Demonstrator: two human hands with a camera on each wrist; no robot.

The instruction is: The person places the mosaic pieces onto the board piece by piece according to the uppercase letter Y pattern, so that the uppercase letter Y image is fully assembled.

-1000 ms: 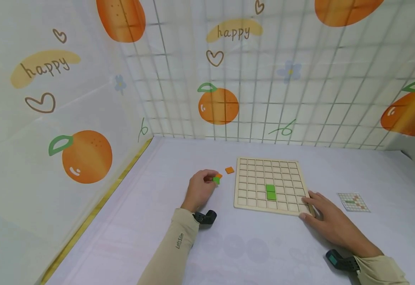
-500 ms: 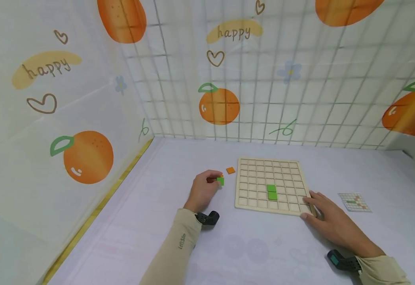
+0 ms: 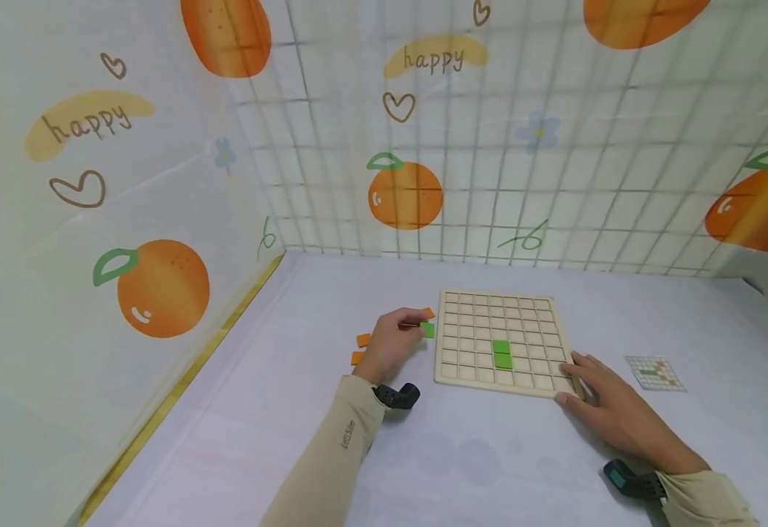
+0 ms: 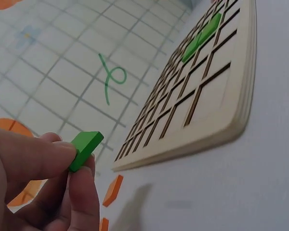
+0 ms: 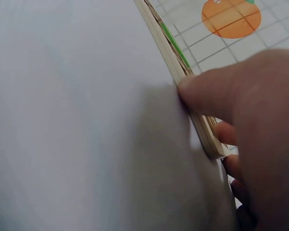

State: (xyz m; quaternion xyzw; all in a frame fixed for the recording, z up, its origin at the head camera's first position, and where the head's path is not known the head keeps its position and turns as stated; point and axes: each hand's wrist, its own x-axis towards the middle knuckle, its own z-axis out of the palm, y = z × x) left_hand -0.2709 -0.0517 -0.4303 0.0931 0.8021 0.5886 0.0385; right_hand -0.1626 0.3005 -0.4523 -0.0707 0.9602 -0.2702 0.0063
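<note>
Head view: "happy" is lettered twice across a white backdrop printed with oranges, hearts and flowers; "Let'sSlim" runs along the beige left sleeve. Over a pale tabletop, a person's left hand pinches a green tile just left of a gridded wooden board bearing two matching squares. Orange tiles lie near that hand; a grid-printed card lies at right. Left wrist view: thumb and fingers grasp the flat, square-edged tile, apart from the board. Right wrist view: the right hand grips the board's pale, layered corner.
</note>
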